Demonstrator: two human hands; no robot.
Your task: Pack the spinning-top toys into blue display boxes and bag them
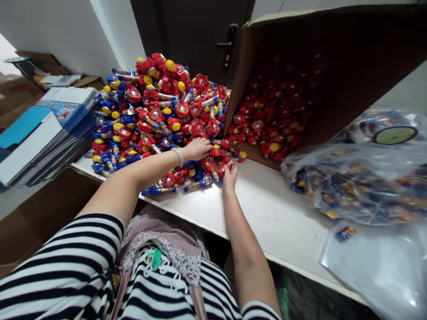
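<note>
A big heap of red and blue toy watches (153, 115) with yellow knobs and clear filled tubes covers the left part of the white table (267, 209). My left hand (198, 149), a pale bangle at its wrist, lies over the heap's front right side with fingers stretched to the right. At the heap's near right edge, my right hand (229, 178) rests against red toy watches, thumb and fingers apart and pointing away from me. Parts of the fingers of both hands are hidden among the toys.
A large cardboard box (238, 75) lies on its side behind my hands, with more red toy watches inside. Clear plastic bags (360, 186) of toys lie at the right, above a flat plastic bag (376, 262). Stacked printed cartons (50, 138) stand left, near a dark door (193, 35).
</note>
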